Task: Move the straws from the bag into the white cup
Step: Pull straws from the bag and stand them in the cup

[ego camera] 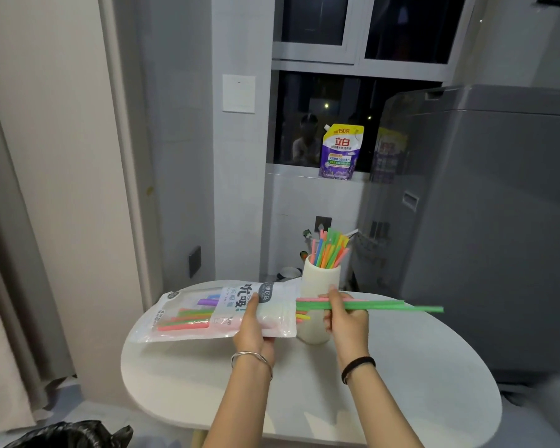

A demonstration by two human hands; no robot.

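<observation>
While our left hand grips the bag above the table, our right hand pinches straws half drawn out; next we tip them upright into the cup.

The straw bag, pinched in the left hand, carries large black characters just above the thumb; turned sideways, they read "吃吸", with smaller grey print beside them that includes "吸管". A dark tab next to those characters holds white lettering too small to make out, and the print at the bag's far left end is just as unreadable. Well beyond both hands, up on the window sill, a purple detergent pouch shows the brand "立白" in red on a white patch, and a yellow band across its top says "150克". The finer lines below the brand are too blurred to read.
</observation>
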